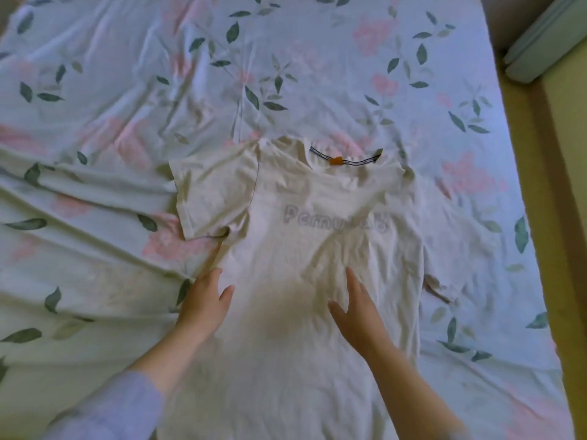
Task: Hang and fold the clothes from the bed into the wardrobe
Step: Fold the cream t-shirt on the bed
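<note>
— Grips first: how do they stand?

— Both lie open and flat, fingers straight, thumbs spread, holding nothing. The left grip [203, 300] presses on the 9 o'clock side edge of the T-shirt [305, 255], and the right grip [355, 309] rests on its middle. They are near each other but apart. A pale blue sleeve [111, 408] covers the left forearm.

— And the shirt itself?

— It is cream and lies front up at the centre of the bed, with the collar toward 12 o'clock. The hem runs out of view at 6. One short sleeve lies spread flat at 10 o'clock; the other is crumpled at 3.

— Any writing?

— Pale lilac outlined letters [336, 219] cross the chest. They begin "Pem"; the rest I cannot read. Inside the collar there is a dark-edged neck tape with print too small to tell, and an orange tab [336, 160] sits on it.

— How much room is there around it?

— The floral bedsheet [127, 90], pink blooms and green leaves, lies bare from 9 round to 2 o'clock and is heavily creased at 9. The bed's edge runs down the 3 o'clock side, near the crumpled sleeve, with a tan strip [562, 185] beyond it. A pale slab-like thing [543, 39] lies off the bed at 1 o'clock.
</note>
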### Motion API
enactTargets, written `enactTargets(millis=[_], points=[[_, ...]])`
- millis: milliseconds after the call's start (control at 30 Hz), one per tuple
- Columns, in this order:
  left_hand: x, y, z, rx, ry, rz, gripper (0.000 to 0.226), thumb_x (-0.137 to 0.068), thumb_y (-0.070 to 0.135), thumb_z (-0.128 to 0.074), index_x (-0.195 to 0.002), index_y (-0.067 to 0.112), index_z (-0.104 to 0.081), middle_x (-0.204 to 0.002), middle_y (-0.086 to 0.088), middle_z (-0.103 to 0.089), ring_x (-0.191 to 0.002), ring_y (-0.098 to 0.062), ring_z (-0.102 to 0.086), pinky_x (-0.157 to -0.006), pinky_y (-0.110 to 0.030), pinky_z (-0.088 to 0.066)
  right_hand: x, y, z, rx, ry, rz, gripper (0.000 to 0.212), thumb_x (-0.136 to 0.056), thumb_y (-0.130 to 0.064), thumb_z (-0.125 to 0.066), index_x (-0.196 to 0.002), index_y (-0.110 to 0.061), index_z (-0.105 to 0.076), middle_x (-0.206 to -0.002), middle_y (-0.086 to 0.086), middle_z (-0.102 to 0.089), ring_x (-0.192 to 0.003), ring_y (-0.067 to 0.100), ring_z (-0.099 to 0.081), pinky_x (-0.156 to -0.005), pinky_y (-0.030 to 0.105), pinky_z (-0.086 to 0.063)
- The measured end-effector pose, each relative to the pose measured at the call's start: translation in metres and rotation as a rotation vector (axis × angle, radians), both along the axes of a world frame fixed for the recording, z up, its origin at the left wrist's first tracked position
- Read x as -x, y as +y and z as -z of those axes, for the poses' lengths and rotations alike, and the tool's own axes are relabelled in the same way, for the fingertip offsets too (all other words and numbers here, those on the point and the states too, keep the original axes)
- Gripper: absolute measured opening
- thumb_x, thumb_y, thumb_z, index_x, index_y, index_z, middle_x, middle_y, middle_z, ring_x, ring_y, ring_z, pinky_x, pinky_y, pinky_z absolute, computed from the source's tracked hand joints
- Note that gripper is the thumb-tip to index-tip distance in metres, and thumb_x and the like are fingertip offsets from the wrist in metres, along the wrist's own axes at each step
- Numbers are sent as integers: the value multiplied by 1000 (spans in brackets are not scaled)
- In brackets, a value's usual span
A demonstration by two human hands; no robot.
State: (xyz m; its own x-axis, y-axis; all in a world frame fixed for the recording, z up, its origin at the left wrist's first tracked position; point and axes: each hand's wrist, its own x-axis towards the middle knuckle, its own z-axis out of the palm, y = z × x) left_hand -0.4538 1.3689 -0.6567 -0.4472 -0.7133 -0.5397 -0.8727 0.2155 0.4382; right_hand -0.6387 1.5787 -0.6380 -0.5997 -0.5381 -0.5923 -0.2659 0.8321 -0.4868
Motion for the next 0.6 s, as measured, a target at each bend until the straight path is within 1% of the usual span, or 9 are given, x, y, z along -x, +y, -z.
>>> enactTargets(millis=[33, 100, 200, 267, 367, 400, 467, 533, 600], points=[[-10, 1, 6, -15, -5, -15, 46, -95, 22, -58, -135, 0, -49, -134, -21, -52, -126, -34, -48, -102, -37, -38, -8, -2, 5, -11, 1, -19, 77, -100, -34, -51, -157, -25, -1, -162, -1, -18, -145, 17, -28, -113, 29, -29], [-28, 1, 17, -38, 10, -70, 35, -93, 18, -60, -122, -2, -55, -122, -23, -55, -116, -36, -54, -94, -40, -44, -22, -9, 13, -19, 8, -54, 74, -100, -35, -51, -157, -25, -5, -161, 0, -22, -141, 19, -35, -111, 31, -33], [-57, 4, 32, -50, 6, -178, 26, -91, 16, -61, -110, -2, -59, -104, -21, -62, -98, -38, -61, -79, -41, -49, -44, -21, 23, -20, 0, -111, 69, -100, -34, -49, -157, -23, -11, -160, 0, -25, -143, 18, -33, -112, 32, -31], [-80, 8, 41, -49, -9, -244, 23, -91, 16, -61, -107, 0, -61, -95, -18, -64, -93, -38, -62, -73, -36, -46, -60, -32, 30, -27, -5, -150, 66, -100, -35, -48, -156, -24, -14, -159, -1, -27, -142, 17, -33, -112, 32, -31], [-112, 17, 56, -156, -8, -321, 24, -91, 21, -64, -108, 5, -63, -99, -12, -67, -94, -31, -64, -75, -32, -44, -84, -53, 36, 22, -7, -188, 60, -100, -31, -49, -154, -21, -25, -155, 0, -34, -140, 17, -37, -110, 28, -32], [-120, 19, 59, -191, 1, -346, 23, -90, 23, -66, -107, 8, -63, -99, -9, -68, -91, -28, -64, -74, -31, -43, -89, -63, 38, 41, 1, -202, 57, -100, -30, -49, -153, -20, -29, -154, 0, -37, -138, 17, -39, -109, 27, -33], [-134, 22, 64, -228, 22, -384, 15, -88, 25, -69, -96, 13, -63, -90, -4, -68, -83, -25, -62, -69, -29, -41, -98, -87, 40, 71, 29, -235, 52, -100, -30, -50, -149, -19, -36, -149, 0, -44, -135, 17, -42, -108, 28, -35], [-144, 22, 69, -243, 53, -397, 10, -87, 23, -69, -84, 18, -62, -79, -1, -67, -76, -26, -63, -61, -29, -39, -101, -117, 43, 105, 66, -266, 48, -100, -30, -51, -145, -17, -42, -144, 2, -49, -132, 19, -46, -107, 30, -37], [-149, 21, 73, -233, 83, -386, 16, -87, 20, -68, -74, 22, -60, -71, 1, -65, -70, -24, -62, -57, -29, -40, -99, -151, 46, 152, 124, -282, 46, -99, -29, -53, -142, -13, -47, -140, 5, -53, -127, 22, -50, -105, 33, -42]])
